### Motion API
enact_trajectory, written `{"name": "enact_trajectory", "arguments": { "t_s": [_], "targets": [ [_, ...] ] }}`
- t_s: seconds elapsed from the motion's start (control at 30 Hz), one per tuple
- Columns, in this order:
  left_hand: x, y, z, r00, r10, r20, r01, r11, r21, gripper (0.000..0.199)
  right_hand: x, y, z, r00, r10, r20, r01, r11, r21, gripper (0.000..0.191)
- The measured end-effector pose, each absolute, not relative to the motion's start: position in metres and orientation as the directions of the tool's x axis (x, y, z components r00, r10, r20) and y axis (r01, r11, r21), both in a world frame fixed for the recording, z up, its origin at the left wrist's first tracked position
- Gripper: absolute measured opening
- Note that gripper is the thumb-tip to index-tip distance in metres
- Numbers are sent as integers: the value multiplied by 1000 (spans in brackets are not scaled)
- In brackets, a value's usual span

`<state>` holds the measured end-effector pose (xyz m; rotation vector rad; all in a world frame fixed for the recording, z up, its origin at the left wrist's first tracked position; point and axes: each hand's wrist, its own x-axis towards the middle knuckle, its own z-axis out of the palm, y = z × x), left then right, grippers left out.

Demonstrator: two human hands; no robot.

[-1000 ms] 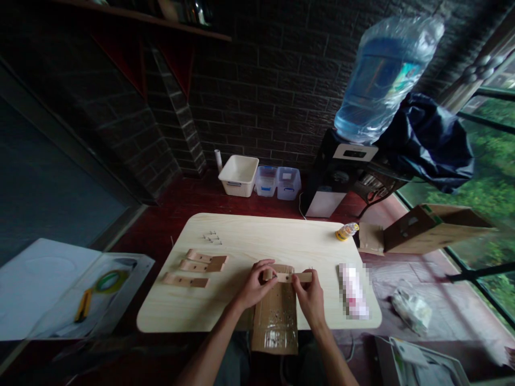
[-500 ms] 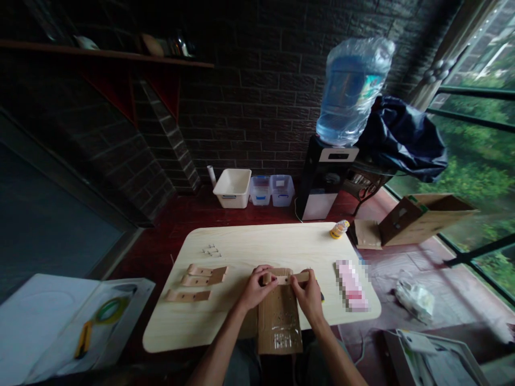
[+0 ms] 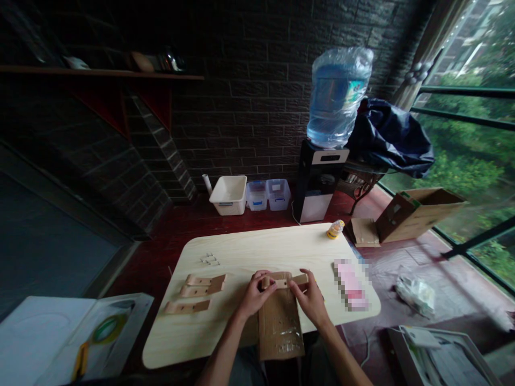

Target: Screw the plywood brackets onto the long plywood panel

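A light wooden piece with a dark hole point(image 3: 281, 283) lies across the far end of a brown cardboard strip point(image 3: 280, 327). My left hand point(image 3: 256, 294) grips the piece's left end, and my right hand point(image 3: 309, 297) pinches its right part between thumb and fingers. The cardboard reaches over the near edge of the pale table point(image 3: 237, 244). To the left on the table rest similar curved wooden pieces point(image 3: 203, 289), with one more point(image 3: 188, 307) nearer me. Several small metal screws point(image 3: 210, 259) are scattered behind them.
A small yellow-capped jar point(image 3: 335, 229) stands at the table's far right corner, and a blurred pink item point(image 3: 350, 284) lies at the right. Beyond the table are a white bin point(image 3: 228, 195), clear bins point(image 3: 277, 194) and a water dispenser point(image 3: 322, 182). Open boxes flank the table.
The camera view has shifted slightly. Both hands still hold the wooden piece, and its hole shows more clearly between them.
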<state>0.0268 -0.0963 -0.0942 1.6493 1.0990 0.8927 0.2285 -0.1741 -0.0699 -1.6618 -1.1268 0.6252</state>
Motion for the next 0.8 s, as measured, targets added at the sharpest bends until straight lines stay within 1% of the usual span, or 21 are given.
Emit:
{"name": "enact_trajectory", "arguments": {
  "t_s": [0.07,0.1,0.17,0.2,0.27,0.33,0.4,0.47,0.53,0.6,0.73,0.8],
  "targets": [
    [26,-96,-94,340,938,71,265,-168,950,32,242,-182,-69,380,920,93,343,-46,-938,67],
    [26,-96,-94,340,938,72,262,-168,950,32,250,-186,-70,385,918,96,337,-43,-941,67],
    [25,-96,-94,339,938,74,255,-167,952,32,268,-194,-76,408,909,81,349,-73,-934,59],
    [25,-96,-94,340,937,75,252,-168,953,33,276,-197,-81,434,897,87,385,-97,-918,55],
    [25,-96,-94,338,938,80,249,-171,953,34,289,-202,-94,472,868,155,524,-134,-841,52],
    [24,-97,-95,333,939,90,245,-178,953,35,296,-205,-108,453,866,214,653,-159,-740,49],
    [24,-98,-96,330,939,97,239,-183,954,34,297,-206,-119,419,883,214,729,-186,-659,41],
    [24,-99,-97,330,939,100,232,-183,955,34,296,-206,-123,400,897,187,756,-208,-621,30],
    [24,-100,-97,319,942,102,228,-181,957,33,296,-206,-120,394,903,170,748,-207,-630,28],
    [24,-102,-96,302,947,106,232,-181,956,33,298,-203,-110,406,896,179,713,-188,-675,35],
    [24,-103,-94,292,952,95,247,-171,954,32,304,-193,-69,485,844,228,603,-134,-786,49],
    [23,-104,-94,294,951,93,252,-171,952,33,303,-187,-44,429,872,235,583,-69,-809,49]
  ]
}}
